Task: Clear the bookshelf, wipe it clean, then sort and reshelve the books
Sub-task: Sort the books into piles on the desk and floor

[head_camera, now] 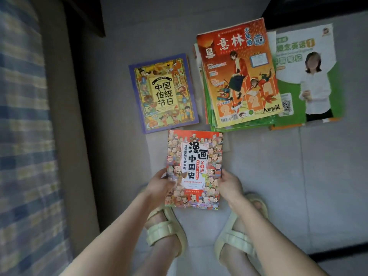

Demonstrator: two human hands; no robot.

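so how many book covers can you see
4: a comic held by left hand and right hand, purple book on the floor, red magazine topping a pile, green book beside it. More may be hidden underneath.

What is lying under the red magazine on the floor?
Under the red magazine, a stack of books shows only green and white edges at its left and bottom sides. Their covers and number are hidden.
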